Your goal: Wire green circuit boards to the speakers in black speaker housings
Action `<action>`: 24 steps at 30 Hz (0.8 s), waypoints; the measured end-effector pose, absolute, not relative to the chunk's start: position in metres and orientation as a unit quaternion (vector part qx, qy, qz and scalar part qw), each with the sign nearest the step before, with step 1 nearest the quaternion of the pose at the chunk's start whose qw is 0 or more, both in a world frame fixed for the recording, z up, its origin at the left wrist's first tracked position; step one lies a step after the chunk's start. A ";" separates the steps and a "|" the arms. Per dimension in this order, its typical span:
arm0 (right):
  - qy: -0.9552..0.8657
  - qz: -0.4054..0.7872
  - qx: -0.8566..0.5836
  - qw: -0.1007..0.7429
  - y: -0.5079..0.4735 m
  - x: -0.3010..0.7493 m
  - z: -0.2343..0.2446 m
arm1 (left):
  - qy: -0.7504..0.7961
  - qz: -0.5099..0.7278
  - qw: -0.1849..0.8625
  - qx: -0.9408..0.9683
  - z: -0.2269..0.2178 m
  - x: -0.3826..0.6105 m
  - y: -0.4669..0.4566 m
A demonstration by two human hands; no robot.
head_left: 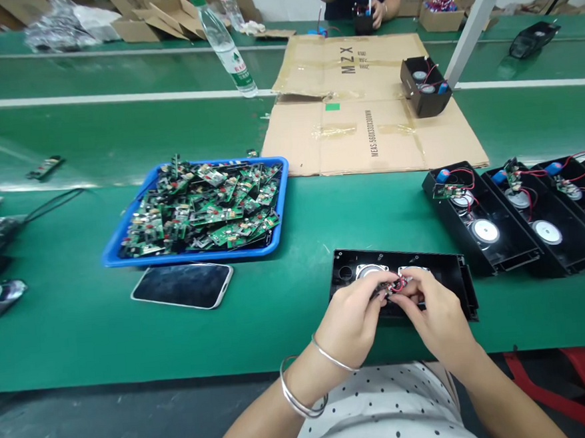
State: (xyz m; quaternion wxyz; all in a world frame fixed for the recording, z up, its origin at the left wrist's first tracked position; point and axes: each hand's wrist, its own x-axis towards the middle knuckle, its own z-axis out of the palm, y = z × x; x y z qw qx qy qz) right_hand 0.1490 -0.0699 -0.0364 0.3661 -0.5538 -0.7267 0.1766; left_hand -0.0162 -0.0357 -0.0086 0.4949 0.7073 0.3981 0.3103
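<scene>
A black speaker housing [452, 281] lies open at the near edge of the green bench, with two round speakers inside. My left hand [352, 318] and my right hand [436, 312] meet over its middle. Both are closed in a pinch on a small circuit board with red wires [395, 285], held just above the housing. The fingers hide most of the board. Two silver bangles sit on my left wrist.
A blue tray [124, 247] heaped with green circuit boards stands to the left, a phone [181, 285] lying face up in front of it. Several open housings [478, 223] line the right. Flattened cardboard [365, 107], a water bottle [225, 47] and another person's hands [375, 13] are farther back.
</scene>
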 end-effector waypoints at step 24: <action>-0.784 0.091 -0.584 0.188 -0.078 0.213 -0.034 | 0.483 0.172 0.675 0.530 0.009 -0.043 -0.012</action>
